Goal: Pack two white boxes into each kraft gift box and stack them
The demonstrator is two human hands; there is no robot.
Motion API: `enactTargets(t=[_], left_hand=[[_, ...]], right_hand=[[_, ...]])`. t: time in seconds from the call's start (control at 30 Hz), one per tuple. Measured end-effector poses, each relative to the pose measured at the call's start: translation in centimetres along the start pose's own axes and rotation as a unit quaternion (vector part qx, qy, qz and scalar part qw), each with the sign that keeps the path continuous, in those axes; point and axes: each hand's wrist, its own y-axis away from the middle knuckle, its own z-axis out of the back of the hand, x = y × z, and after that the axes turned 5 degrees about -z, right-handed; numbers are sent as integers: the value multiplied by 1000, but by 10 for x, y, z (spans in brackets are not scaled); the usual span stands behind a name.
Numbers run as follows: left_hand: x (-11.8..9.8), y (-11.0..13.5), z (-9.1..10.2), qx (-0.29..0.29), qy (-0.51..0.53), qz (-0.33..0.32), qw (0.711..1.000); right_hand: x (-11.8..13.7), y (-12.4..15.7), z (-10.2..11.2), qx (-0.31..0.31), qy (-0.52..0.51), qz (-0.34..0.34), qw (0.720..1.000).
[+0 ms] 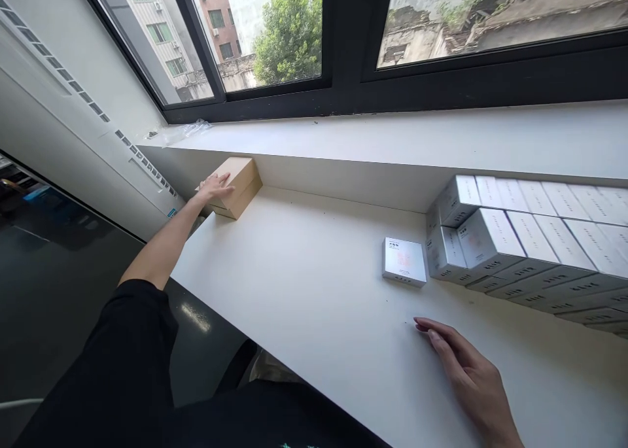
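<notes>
Spanning the top, black-framed window point(347, 42): 10 to 2 o'clock from the centre of view; a white sill point(367, 137) runs below it
White tabletop point(294, 284): from 9 o'clock round to 5; its back panel point(333, 180) probably serves as a stop for things set against it
Block of printed cartons point(540, 229): at 3 o'clock; silver-white, laid in tight rows and layers, edges aligned, presumably to keep them square and steady
Plain tan cardboard box point(249, 191): between 9 and 10 o'clock, at the tabletop's far left corner, likely tucked there to be out of the way yet within reach; a seam crosses its side
Right hand point(473, 379): between 4 and 5 o'clock, over the tabletop; fingers pressed together, thumb close to them, pinching nothing; half-curled, apparently relaxed
Left hand point(216, 186): at 9 o'clock, on the tan box, arm stretched out; fingers spread over its top, perhaps for a broad purchase; thumb unclear, so I cannot tell whether it grips
Single printed carton point(404, 259): near 4 o'clock, flat, just beside the block and apart from the right hand; printed face up, perhaps for reading
Crumpled clear film point(189, 132): near 10 o'clock, on the sill's left end
</notes>
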Motion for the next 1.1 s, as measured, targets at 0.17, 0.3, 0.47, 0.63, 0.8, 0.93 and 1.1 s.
enactTargets(t=[0.17, 0.3, 0.47, 0.63, 0.8, 0.93, 1.1], left_hand=[[-5, -14, -22, -20, 14, 25, 999], [2, -14, -23, -40, 32, 8, 999], [-30, 11, -34, -177, 37, -72, 981], [-128, 54, -75, -259, 169, -224, 924], [-267, 91, -99, -191, 402, -329, 833], [-374, 99, -86, -60, 548, -375, 745], [-444, 101, -73, 85, 568, -322, 753]], right_hand=[[0, 2, -1, 1, 3, 31, 1000], [-2, 1, -2, 6, 4, 54, 999], [-1, 5, -3, 17, -15, 53, 998], [6, 12, -4, 27, -32, 35, 999], [9, 17, -5, 32, -45, 24, 998], [6, 19, -6, 29, -42, 24, 998], [6, 20, -4, 29, -28, 27, 999]])
